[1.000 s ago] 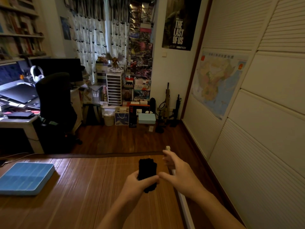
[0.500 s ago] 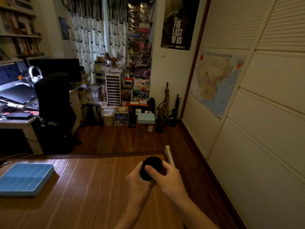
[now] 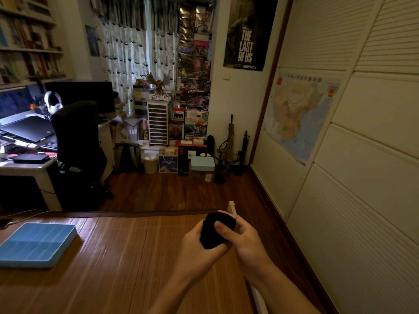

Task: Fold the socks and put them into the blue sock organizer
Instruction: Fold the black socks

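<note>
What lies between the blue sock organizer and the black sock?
Only bare bamboo mat separates the sock organizer and black sock, in the head view.

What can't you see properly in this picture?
Head view, black sock: left hand and right hand wrap it, so one sock or two is unclear.
Head view, blue sock organizer: cut by the left edge, its compartments too dim to tell what is inside.
</note>
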`<state>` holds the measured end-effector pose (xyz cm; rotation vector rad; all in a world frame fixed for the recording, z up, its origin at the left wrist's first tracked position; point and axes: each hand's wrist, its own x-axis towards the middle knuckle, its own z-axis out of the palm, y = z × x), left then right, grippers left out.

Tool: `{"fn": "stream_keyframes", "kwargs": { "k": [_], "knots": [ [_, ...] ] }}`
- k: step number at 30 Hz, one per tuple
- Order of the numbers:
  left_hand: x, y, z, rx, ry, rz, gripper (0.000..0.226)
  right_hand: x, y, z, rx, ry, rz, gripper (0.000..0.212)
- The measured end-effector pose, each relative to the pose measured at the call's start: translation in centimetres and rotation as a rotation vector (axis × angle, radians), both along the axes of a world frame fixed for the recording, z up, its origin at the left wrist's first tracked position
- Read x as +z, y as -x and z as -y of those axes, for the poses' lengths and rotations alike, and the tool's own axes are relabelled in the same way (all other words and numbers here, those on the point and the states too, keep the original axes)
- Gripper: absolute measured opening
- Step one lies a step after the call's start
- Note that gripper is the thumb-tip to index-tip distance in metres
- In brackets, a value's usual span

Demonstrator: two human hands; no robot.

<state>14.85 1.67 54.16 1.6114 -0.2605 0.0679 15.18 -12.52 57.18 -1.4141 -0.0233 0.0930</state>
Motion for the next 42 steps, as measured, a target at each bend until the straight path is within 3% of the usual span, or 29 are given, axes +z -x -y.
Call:
{"fn": "stream_keyframes", "kwargs": {
  "k": [4, 9, 12, 15, 19, 25, 32, 34, 37, 39, 42],
  "knots": [
    [0.3, -0.3, -0.5, -0.011, -0.068, -0.034, 0.059, 0.2, 0.1, 0.2, -0.023, 0.092, 0.042, 0.051],
    [0.6, 0.4, 0.3, 0.212, -0.189, 0.023, 0.099, 0.1, 0.4, -0.4, -0.122, 0.115, 0.072, 0.042],
    [0.6, 1.0, 1.2, 0.384, -0.28, 0.052, 0.105, 0.0, 0.3, -0.6, -0.209, 0.131, 0.093, 0.035],
    [0.4, 1.5, 2.0, 0.522, -0.348, 0.155, 0.092, 0.0, 0.2, -1.0, -0.266, 0.161, 0.09, 0.029],
    [1.0, 2.2, 2.4, 0.422, -0.307, 0.187, 0.057, 0.0, 0.3, -1.3, -0.282, 0.153, 0.077, 0.029],
    [1.5, 2.4, 3.0, 0.225, -0.248, 0.151, 0.061, -0.2, 0.4, -1.5, -0.311, 0.156, 0.052, 0.029],
    [0.6, 1.0, 2.1, 0.21, -0.234, 0.058, 0.033, -0.7, 0.6, -1.4, -0.241, 0.26, 0.069, 0.033],
    [0.3, 0.3, 0.8, 0.127, -0.061, -0.095, 0.031, -0.5, 0.5, -0.9, -0.176, 0.332, 0.077, 0.036],
    [0.2, -0.4, -1.5, -0.076, 0.485, -0.431, 0.04, 0.2, 0.3, 0.6, -0.089, 0.391, 0.194, 0.041],
    [0.4, -0.4, -2.4, -0.169, 0.732, -0.55, 0.055, 0.6, 0.2, 1.4, -0.03, 0.454, 0.308, 0.043],
    [0.7, -0.3, -2.6, -0.294, 1.002, -0.644, 0.081, 0.6, 0.4, 1.6, 0.144, 0.551, 0.373, 0.086]
  ]
}}
